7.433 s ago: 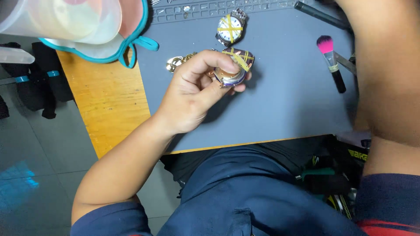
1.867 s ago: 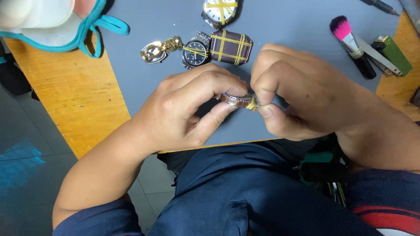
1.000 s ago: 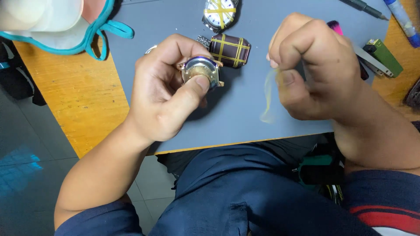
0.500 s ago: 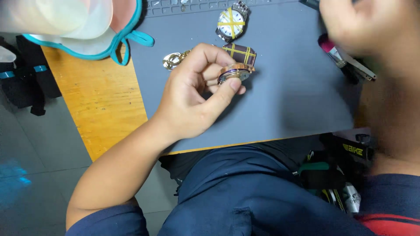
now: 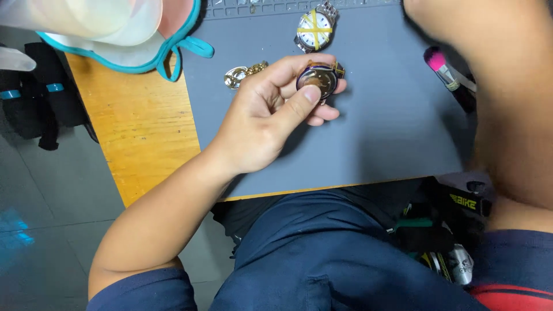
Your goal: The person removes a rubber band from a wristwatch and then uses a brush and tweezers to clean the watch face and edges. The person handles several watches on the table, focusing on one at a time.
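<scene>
Left hand (image 5: 268, 115) pinches a round watch case (image 5: 317, 80) between thumb and fingers, raised just over the grey work mat (image 5: 374, 138). Right hand's grip cannot be told; only the forearm (image 5: 507, 98) shows, crossing at 2 o'clock. At 12 o'clock from the case lies a steel wristwatch (image 5: 314, 27) with yellow tape crossed over its dial. At 9 o'clock, a gold watch piece (image 5: 242, 74). At 3 o'clock, a pink-tipped brush (image 5: 446, 74). Wooden desk (image 5: 138, 126) lies left of the mat; a teal-edged container (image 5: 124, 31) sits at 10 o'clock.

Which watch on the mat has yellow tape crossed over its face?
The silver watch lying at the mat's far edge; the other is in the left hand.
</scene>
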